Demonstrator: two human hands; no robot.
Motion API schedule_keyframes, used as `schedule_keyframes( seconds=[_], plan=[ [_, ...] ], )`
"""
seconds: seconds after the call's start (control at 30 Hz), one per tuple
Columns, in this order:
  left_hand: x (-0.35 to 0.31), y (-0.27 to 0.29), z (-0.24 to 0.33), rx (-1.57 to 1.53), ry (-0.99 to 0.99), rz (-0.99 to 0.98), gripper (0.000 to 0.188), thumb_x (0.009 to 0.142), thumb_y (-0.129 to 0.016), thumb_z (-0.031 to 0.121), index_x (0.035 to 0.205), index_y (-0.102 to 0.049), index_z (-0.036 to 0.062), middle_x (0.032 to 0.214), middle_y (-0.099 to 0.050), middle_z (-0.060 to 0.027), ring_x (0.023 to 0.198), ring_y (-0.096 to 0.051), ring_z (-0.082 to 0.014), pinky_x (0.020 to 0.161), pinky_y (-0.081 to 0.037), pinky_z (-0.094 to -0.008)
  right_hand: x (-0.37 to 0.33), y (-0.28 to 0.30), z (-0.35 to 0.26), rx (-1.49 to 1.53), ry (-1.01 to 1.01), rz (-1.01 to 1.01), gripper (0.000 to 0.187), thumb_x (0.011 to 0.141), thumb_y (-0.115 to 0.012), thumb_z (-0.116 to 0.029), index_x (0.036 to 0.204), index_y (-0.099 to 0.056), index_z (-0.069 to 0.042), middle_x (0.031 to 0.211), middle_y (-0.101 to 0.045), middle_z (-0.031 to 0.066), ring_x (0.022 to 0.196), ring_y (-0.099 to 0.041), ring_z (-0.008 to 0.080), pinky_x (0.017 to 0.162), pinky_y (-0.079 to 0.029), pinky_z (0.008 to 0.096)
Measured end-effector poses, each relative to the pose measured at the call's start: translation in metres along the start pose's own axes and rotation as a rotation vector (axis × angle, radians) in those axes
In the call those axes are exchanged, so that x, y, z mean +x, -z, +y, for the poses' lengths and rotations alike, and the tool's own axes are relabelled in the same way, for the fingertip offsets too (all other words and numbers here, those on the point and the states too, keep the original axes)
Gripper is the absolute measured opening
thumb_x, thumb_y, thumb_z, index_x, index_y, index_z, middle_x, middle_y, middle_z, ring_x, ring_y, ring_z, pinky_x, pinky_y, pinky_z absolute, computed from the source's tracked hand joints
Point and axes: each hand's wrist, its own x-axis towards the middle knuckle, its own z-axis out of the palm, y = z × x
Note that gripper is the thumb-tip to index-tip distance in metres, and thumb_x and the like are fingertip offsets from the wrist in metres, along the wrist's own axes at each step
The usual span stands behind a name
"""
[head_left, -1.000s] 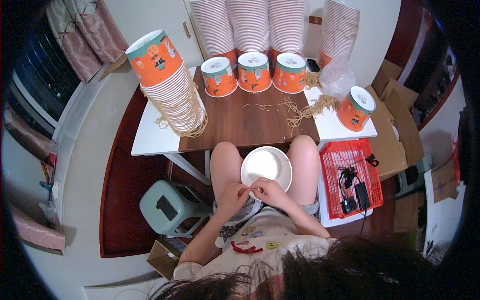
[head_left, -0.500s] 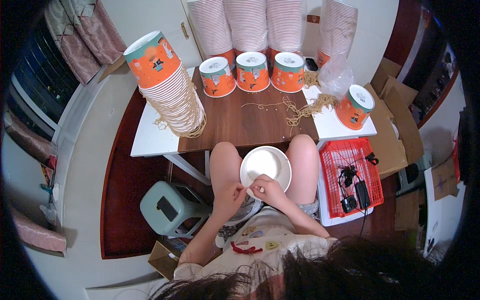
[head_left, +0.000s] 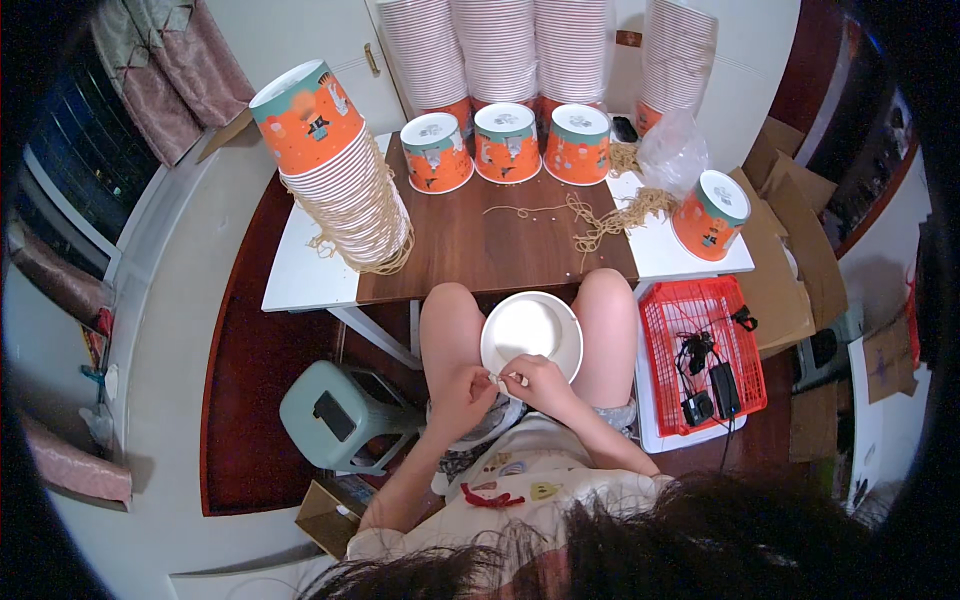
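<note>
On the near side of the table, a round tub with a white inside sits between the seated person's knees, its open mouth facing up. Close to the tub's rim on the side away from the table, the left hand and the right hand meet, fingers curled and fingertips brought close together; a small pale bit shows there, but I cannot tell whether either hand is pinching it. The right hand overlaps the tub's rim, while the left hand is just beside it. Along the far part of the table, three upturned orange-and-green tubs stand in a row, and behind them rise tall stacks of nested tubs. At the table's left end stands a stack of nested tubs draped with tan cord, appearing tilted in the wide view. Toward the table's right end lie a tangle of tan cord, a clear plastic bag and another upturned tub. To the near left of the table, a grey-green stool bears a dark phone; to its near right, a red basket holds black cables and devices.
</note>
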Motion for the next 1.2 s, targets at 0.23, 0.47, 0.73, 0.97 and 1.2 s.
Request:
schedule_keyframes(
  seconds=[0.23,0.47,0.73,0.97,1.2],
  plan=[
    [-0.001,-0.029,-0.038,-0.301,0.117,-0.049,0.021,0.080,-0.061,0.013,0.093,-0.050,0.0013,0.079,-0.058,-0.0053,0.070,-0.054,-0.0092,0.063,-0.045,-0.0226,-0.002,0.003,-0.003,-0.013,0.012,0.002,0.008,0.070,-0.063,-0.008,0.077,-0.060,-0.006,0.071,-0.059,0.0086,0.064,-0.059,0.0227,0.060,-0.047,0.0318],
    [0.002,-0.025,-0.019,-0.589,0.300,-0.090,0.011,0.081,-0.058,0.008,0.088,-0.052,0.0016,0.076,-0.057,-0.0021,0.068,-0.052,-0.0069,0.062,-0.043,-0.0203,-0.003,0.007,-0.003,0.017,0.001,0.004,0.007,0.069,-0.063,-0.006,0.075,-0.058,-0.006,0.070,-0.059,0.0077,0.064,-0.059,0.0219,0.063,-0.045,0.0311],
    [0.001,-0.023,-0.020,-0.361,0.160,-0.082,0.007,0.080,-0.059,0.006,0.083,-0.053,0.0034,0.072,-0.053,0.0016,0.063,-0.047,-0.0044,0.055,-0.038,-0.0179,-0.005,0.011,-0.003,0.035,0.017,0.004,0.009,0.068,-0.062,-0.006,0.074,-0.055,-0.006,0.068,-0.058,0.0071,0.063,-0.059,0.0228,0.067,-0.044,0.0332],
    [0.003,-0.024,-0.023,-0.407,0.149,-0.062,0.006,0.080,-0.057,0.005,0.084,-0.053,0.0030,0.071,-0.053,0.0011,0.063,-0.047,-0.0048,0.054,-0.038,-0.0187,-0.005,0.011,-0.003,0.025,0.037,0.012,0.010,0.068,-0.062,-0.006,0.075,-0.055,-0.007,0.068,-0.057,0.0066,0.063,-0.059,0.0217,0.067,-0.044,0.0326],
    [0.002,-0.020,-0.002,-0.305,0.111,0.027,0.005,0.079,-0.058,0.006,0.079,-0.055,0.0016,0.066,-0.051,0.0015,0.058,-0.045,-0.0046,0.051,-0.037,-0.0187,-0.005,0.013,-0.008,0.041,-0.001,0.000,0.009,0.068,-0.063,-0.006,0.075,-0.057,-0.006,0.068,-0.058,0.0067,0.064,-0.058,0.0218,0.066,-0.044,0.0311]
  ],
)
